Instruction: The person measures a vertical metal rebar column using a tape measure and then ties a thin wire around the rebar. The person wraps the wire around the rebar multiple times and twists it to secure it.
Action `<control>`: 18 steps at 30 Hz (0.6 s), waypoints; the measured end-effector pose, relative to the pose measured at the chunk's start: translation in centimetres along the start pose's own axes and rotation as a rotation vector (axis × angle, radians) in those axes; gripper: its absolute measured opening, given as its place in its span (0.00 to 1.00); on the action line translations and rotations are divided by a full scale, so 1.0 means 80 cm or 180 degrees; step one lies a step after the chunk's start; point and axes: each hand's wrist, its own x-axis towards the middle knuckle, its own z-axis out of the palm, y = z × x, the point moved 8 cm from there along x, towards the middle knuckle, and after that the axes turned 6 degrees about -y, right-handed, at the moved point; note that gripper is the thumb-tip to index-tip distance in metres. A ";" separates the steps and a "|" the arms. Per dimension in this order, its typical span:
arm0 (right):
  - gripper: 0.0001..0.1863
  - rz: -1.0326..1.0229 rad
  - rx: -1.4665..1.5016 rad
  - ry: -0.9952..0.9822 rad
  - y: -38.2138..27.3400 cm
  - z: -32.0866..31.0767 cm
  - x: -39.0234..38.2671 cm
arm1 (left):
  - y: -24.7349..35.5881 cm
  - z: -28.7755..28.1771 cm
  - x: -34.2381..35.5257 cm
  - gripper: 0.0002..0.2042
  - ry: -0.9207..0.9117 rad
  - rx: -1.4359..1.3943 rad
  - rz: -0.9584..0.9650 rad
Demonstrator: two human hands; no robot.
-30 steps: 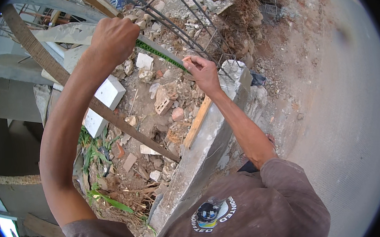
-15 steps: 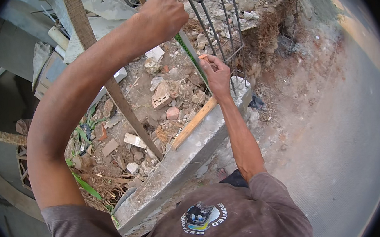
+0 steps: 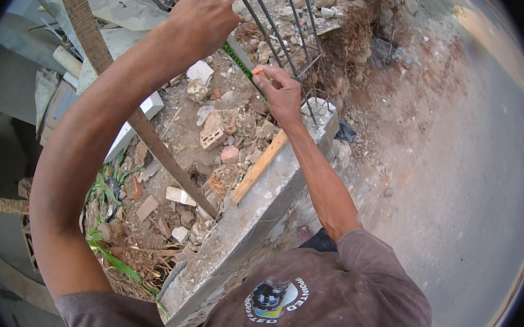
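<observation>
My left hand [image 3: 207,17] is raised at the top of the view, its fingers closed in a fist. From under it a green measuring tape with dark marks [image 3: 239,59] slants down to the right, alongside a narrow grey strip whose kind I cannot make out. The tape's upper end is hidden in or behind the fist. Lower down, my right hand [image 3: 284,96] pinches a small orange chip [image 3: 258,72], perhaps brick, between thumb and fingers, right at the tape's edge. Beyond the right hand stands a steel rebar cage [image 3: 291,30], rising from concrete.
A low concrete beam [image 3: 230,231] runs diagonally below my hands, with a short wooden board [image 3: 259,167] along its edge. A long plank [image 3: 164,148] leans under my left arm. Broken bricks [image 3: 213,136] and rubble lie on the soil; a concrete floor [image 3: 428,211] spreads right.
The whole view has shifted, so the scene sits a little further left. Both hands keep their grips, and the orange chip shows more clearly beside the tape.
</observation>
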 end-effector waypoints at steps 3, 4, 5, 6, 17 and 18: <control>0.12 0.0104 -0.0096 0.0013 0.000 0.002 0.002 | -0.001 0.007 0.002 0.05 -0.0154 -0.0007 -0.0064; 0.12 0.0115 -0.0046 -0.0005 -0.001 0.003 0.003 | -0.001 0.008 0.003 0.05 -0.0161 -0.0009 -0.0064; 0.12 0.0108 -0.0018 -0.0014 -0.002 0.004 0.003 | -0.001 0.008 0.002 0.05 -0.0165 -0.0011 -0.0065; 0.12 0.0102 0.0010 -0.0023 -0.003 0.005 0.004 | -0.001 0.008 0.002 0.05 -0.0170 -0.0013 -0.0066; 0.12 0.0000 -0.0042 -0.0020 -0.007 0.010 0.010 | -0.002 0.004 0.000 0.04 0.0141 -0.0136 0.0067; 0.11 0.0015 -0.0080 -0.0008 -0.008 0.010 0.009 | -0.002 0.004 0.000 0.04 0.0150 -0.0125 0.0069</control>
